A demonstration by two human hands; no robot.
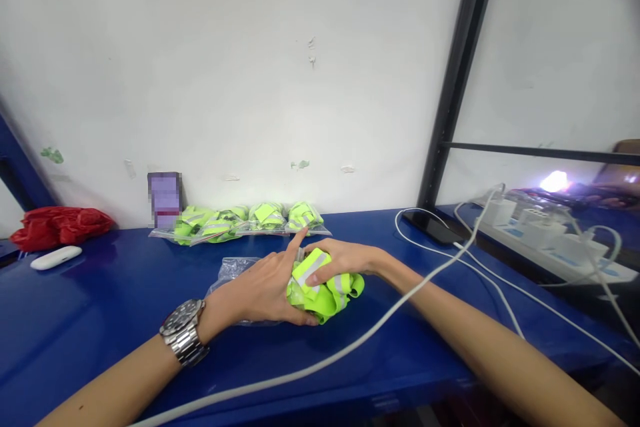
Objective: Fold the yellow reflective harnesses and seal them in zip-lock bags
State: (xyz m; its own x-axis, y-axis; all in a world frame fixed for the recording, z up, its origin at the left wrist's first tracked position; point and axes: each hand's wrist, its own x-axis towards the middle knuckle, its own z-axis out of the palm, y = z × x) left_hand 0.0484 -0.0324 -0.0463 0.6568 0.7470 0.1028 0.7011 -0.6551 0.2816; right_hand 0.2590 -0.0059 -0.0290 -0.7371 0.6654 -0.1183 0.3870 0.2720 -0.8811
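Observation:
A folded bundle of neon-yellow reflective straps [327,293] with silver-grey bands is between my two hands over the blue table. My right hand [345,259] grips it from the upper right, thumb lying across its front. At the bundle's left side, my left hand [267,287] is curled around the mouth of a clear plastic bag [230,271], its index finger pointing up and its thumb below. Clear film shows over the left part of the bundle; how far it reaches inside is hidden by my fingers. A metal wristwatch [185,330] is on my left wrist.
Several bagged neon-yellow bundles [267,215] lie along the wall beside a purple box [166,200]. Far left are a red plastic bag [63,227] and a white case [56,257]. A white cable [320,365] crosses in front; a phone [433,225] and power strip [590,263] sit right.

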